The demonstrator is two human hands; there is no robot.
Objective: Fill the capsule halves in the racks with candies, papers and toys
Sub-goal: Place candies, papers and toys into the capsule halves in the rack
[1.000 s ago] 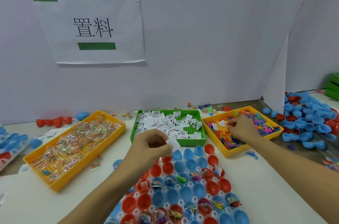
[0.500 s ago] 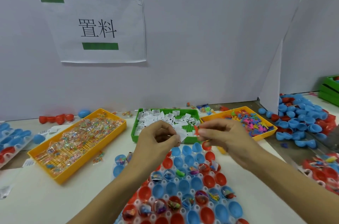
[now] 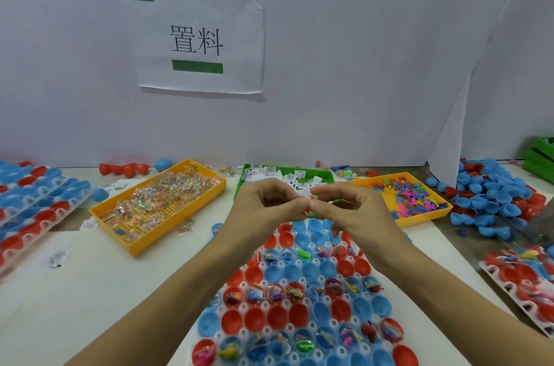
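Both hands meet above the far end of the rack (image 3: 302, 302) on the bench (image 3: 99, 281), the left hand (image 3: 263, 206) and right hand (image 3: 350, 209) with fingers pinched on a small red and white piece (image 3: 305, 202); which filling it is cannot be told. To do the step well, the person should free one item and drop it squarely into an empty capsule half (image 3: 325, 268) at about 6 o'clock of the hands. Compared with half a second ago, the hands have closed the gap and now touch at the fingertips, the green paper tray (image 3: 325, 175) staying at 12 o'clock.

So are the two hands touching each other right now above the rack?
Touching. The head view shows the left hand and right hand meeting at their fingertips, with no gap, above the capsule rack, apparently pinching small pieces between them.
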